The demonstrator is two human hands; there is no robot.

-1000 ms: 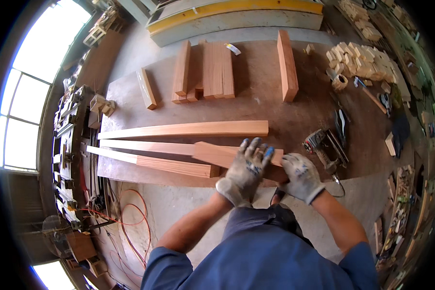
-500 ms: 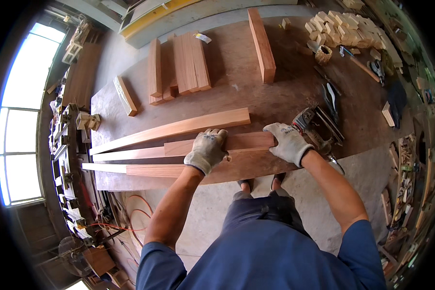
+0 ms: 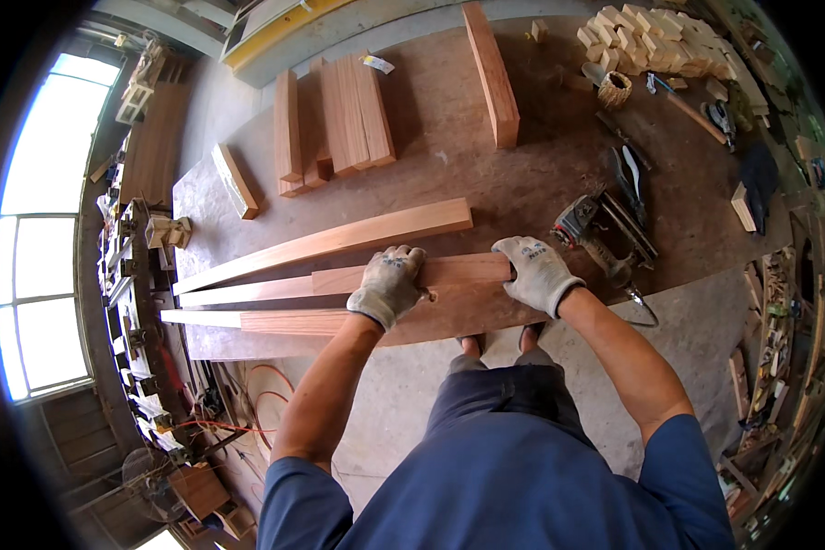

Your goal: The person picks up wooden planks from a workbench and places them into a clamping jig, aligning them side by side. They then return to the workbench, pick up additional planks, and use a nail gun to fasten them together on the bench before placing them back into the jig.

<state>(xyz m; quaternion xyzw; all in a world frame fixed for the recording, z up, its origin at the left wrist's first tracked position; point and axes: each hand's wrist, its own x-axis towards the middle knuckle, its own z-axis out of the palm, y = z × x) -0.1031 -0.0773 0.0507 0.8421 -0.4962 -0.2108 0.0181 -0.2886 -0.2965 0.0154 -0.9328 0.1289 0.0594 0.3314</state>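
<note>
Both my hands wear pale work gloves and rest on one long wooden strip (image 3: 463,269) near the front edge of the table. My left hand (image 3: 390,284) is closed over its middle, fingers curled across the far side. At its right end my right hand (image 3: 539,270) grips the wood, with the fingertips partly hidden. The strip is reddish along its right part and paler toward the left. A second strip (image 3: 293,322) lies on the near side, its right part running under or beside my left hand. Beyond them a third strip (image 3: 339,240) lies at a slant.
A pneumatic nail gun (image 3: 582,225) with a hose lies right of my hands, beside black-and-white pliers (image 3: 629,179). Reddish boards (image 3: 353,115) and a single upright board (image 3: 492,78) stand farther back. Small wood blocks (image 3: 651,41) are piled at far right, near a hammer (image 3: 692,112).
My right hand has shifted slightly left along with the strip's right end. The left hand keeps its grip almost in place. The whole view has tilted a little.
</note>
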